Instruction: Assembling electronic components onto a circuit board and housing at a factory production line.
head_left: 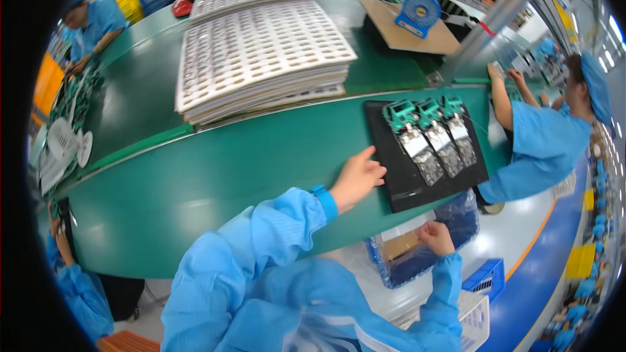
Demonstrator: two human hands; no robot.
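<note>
My left hand [357,179] is beside the left edge of a black board [417,199] on the green work surface. Its index finger points out and the other fingers bend loosely, with nothing seen in them. On the board lie three items in a row, each with a green plastic frame [400,115], a white patch and a clear, shiny lower part [428,167]. In front of the table's near edge, my right hand [435,238] is curled above a plastic-lined blue bin [391,277]. Whatever its fingers hold, if anything, is too small to make out.
Perforated white trays [261,52] are stacked beyond the near strip. A blue fan [418,13] stands on a brown board at the back. One co-worker [548,130] is close on the right, others at left. A white basket [475,319] and blue crate [486,279] stand below.
</note>
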